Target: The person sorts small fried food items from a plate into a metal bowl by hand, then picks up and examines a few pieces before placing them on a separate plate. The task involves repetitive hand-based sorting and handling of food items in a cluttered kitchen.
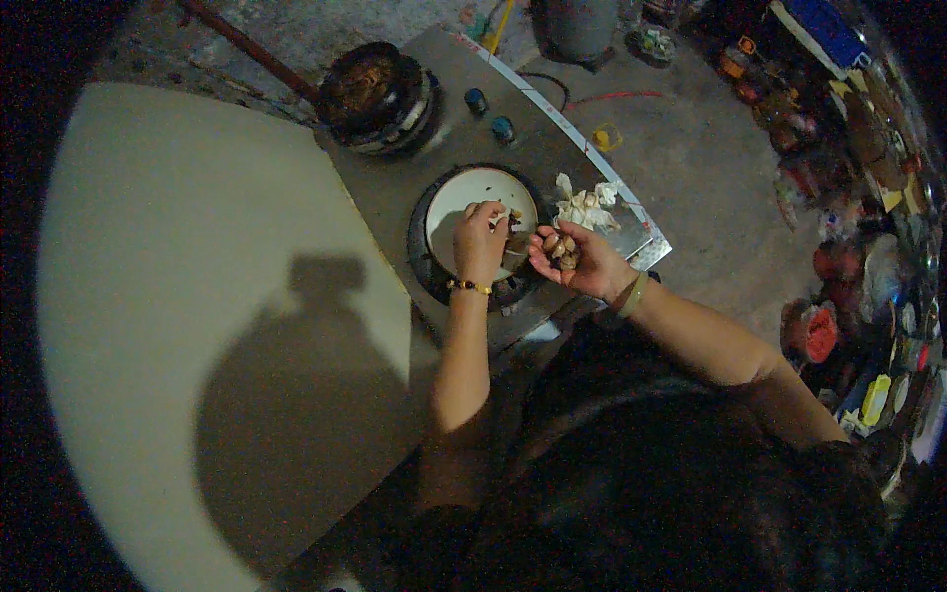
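My right hand (584, 259) is palm up, with curled fingers cupping several brown lumps (561, 250); they could be unpeeled cloves or nuts, too blurred to tell. To its left, my left hand (479, 240) bends over a white plate or shallow bowl (456, 194), its thumb and fingers drawn together. Whether something is pinched between them cannot be seen. Small dark scraps (513, 217) lie in the dish beside those fingertips. The dish sits on a dark round burner (419, 255). Just beyond my right hand is a pile of white, papery pieces (588, 207).
A dark pot (377, 96) stands on the far left of the stove top (451, 81), near two blue knobs (502, 129). A pale wall or panel (185, 185) borders the left side. Across the floor (710, 192), cluttered goods (821, 266) line the right; a grey bucket (575, 29) stands beyond.
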